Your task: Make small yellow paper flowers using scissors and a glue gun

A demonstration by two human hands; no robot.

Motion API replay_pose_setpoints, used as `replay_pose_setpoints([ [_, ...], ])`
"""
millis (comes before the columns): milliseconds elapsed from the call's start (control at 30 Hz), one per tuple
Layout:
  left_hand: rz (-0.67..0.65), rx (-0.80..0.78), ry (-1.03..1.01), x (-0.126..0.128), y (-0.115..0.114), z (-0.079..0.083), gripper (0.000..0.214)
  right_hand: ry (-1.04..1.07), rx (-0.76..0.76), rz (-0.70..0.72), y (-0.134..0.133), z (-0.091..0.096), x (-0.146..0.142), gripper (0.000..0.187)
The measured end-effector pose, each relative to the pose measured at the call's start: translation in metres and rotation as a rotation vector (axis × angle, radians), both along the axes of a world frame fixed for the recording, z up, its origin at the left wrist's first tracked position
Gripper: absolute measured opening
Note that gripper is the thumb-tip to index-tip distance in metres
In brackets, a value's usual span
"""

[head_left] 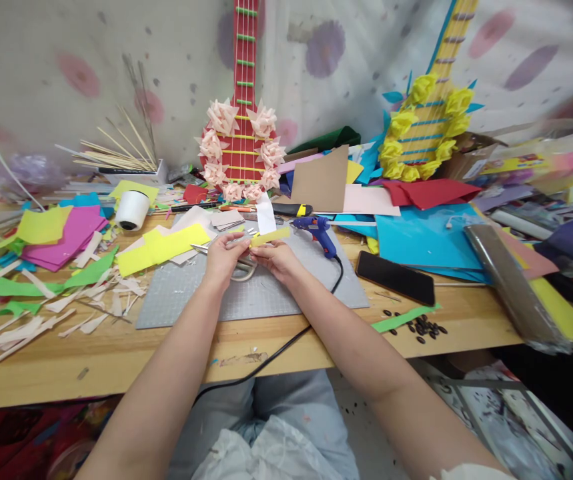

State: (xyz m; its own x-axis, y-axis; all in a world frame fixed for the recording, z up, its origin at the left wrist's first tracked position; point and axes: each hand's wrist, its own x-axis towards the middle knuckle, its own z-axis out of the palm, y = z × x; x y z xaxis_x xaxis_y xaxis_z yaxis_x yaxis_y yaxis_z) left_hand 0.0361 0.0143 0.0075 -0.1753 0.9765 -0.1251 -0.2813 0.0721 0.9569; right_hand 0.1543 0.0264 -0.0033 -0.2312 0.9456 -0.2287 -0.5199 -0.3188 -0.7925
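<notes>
Over the grey cutting mat [166,300], my left hand [225,257] and my right hand [281,260] meet with fingers closed in a pinch. A short yellow paper strip [273,236] sticks out from between their fingertips toward the right. Beneath the hands lie scissors [243,275], whose handle loop and blade tip show; my fingers hide the middle. A blue glue gun [316,231] rests just right of the hands, its black cord running to the table's front edge. Left of the hands are bright yellow paper pieces [166,249].
A red paper guitar [243,140] with pink flowers and a yellow one [419,137] stand at the back. Right are a phone [395,277], black beads [423,327] and blue sheets [421,240]. White thread [132,210] and paper scraps [26,333] lie left.
</notes>
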Motion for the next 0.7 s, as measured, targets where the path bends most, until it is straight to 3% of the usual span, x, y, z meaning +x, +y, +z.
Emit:
replay_pose_setpoints([
  [267, 0.063, 0.005, 0.023, 0.0016, -0.0009, 0.0027, 0.04, -0.032, 0.131, 0.052, -0.0014, 0.0086, 0.0026, 0.034],
  [467, 0.039, -0.045, 0.02, 0.0038, -0.004, 0.0068, 0.041, -0.183, 0.14, -0.154, 0.0041, 0.0052, -0.0026, 0.031],
  [700, -0.008, -0.09, 0.009, 0.0038, -0.0053, 0.0079, 0.041, -0.139, 0.157, -0.229, 0.0065, 0.0047, 0.0006, 0.033],
])
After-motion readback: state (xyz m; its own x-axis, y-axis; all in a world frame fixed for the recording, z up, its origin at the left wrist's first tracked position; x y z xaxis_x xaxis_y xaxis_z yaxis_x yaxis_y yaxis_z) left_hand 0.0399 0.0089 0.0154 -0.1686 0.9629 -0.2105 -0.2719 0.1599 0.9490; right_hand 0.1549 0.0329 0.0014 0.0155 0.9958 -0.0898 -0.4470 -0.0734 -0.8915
